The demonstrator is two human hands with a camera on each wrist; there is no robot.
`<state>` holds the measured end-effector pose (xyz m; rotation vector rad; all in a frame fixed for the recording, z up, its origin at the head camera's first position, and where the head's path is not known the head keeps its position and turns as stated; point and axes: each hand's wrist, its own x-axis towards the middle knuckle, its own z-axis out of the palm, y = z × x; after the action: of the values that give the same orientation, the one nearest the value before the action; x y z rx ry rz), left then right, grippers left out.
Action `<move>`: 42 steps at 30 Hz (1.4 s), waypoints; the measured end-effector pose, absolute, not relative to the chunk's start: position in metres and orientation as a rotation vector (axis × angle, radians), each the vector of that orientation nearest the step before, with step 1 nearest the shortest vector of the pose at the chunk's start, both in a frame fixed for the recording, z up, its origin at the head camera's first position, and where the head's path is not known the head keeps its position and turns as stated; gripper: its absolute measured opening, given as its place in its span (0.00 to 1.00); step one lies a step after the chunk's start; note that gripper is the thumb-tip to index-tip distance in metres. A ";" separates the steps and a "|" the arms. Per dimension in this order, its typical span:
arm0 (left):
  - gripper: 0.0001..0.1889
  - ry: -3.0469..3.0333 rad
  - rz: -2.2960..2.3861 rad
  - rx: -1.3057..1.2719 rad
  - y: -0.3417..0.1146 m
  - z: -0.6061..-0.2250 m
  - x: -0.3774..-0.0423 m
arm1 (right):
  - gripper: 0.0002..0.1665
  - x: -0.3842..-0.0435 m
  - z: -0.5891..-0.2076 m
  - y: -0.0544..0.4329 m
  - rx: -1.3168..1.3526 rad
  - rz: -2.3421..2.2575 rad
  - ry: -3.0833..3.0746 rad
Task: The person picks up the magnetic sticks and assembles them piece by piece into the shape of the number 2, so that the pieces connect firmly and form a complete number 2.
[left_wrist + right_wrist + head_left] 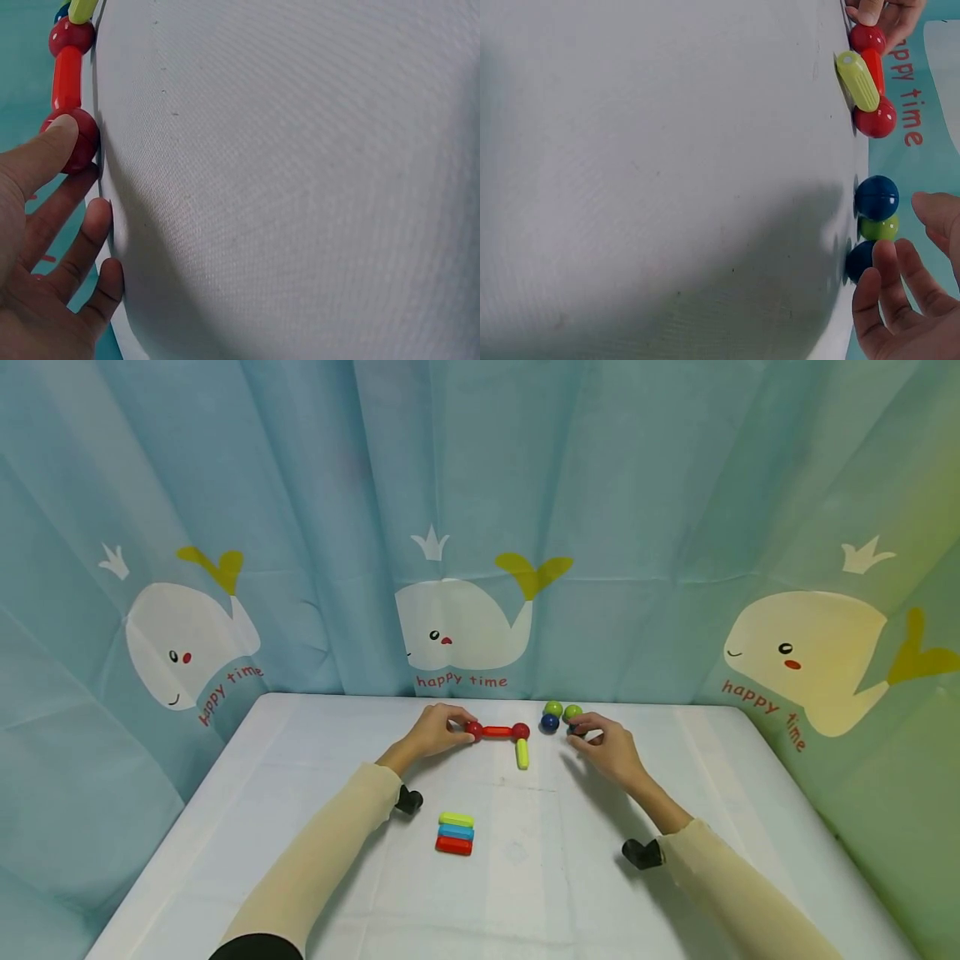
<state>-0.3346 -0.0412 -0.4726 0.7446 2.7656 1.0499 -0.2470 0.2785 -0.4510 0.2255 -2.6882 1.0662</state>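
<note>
My left hand (429, 732) pinches a red ball (84, 142) between thumb and fingers. That ball sits at the left end of a red rod (497, 732), whose other end joins a second red ball (521, 731). From the second ball a yellow-green rod (522, 755) points towards me. My right hand (613, 753) is at the far side of the table, thumb and fingers spread apart. Its fingertips overlap a dark blue ball (859, 262) in the right wrist view. Beside it are another blue ball (550, 723) and two green balls (552, 708).
Nearer to me on the white table (337, 893) lie a yellow-green rod (457, 819), a blue rod (456, 832) and a red rod (453, 846), side by side. A blue curtain (637, 527) with printed whales hangs behind the table's far edge.
</note>
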 end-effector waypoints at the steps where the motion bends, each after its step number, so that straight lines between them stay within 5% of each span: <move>1: 0.15 2.764 1.052 0.745 -0.041 -0.473 -0.335 | 0.19 -0.247 -0.451 0.279 0.227 1.060 -2.687; 42: 0.15 2.753 1.072 0.771 -0.042 -0.471 -0.334 | 0.25 -0.276 -0.457 0.294 -0.221 1.195 -2.869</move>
<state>-0.3338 -0.0423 -0.4711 0.7712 2.7526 1.0719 -0.2761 0.2944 -0.4566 -0.2210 -2.8694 1.1955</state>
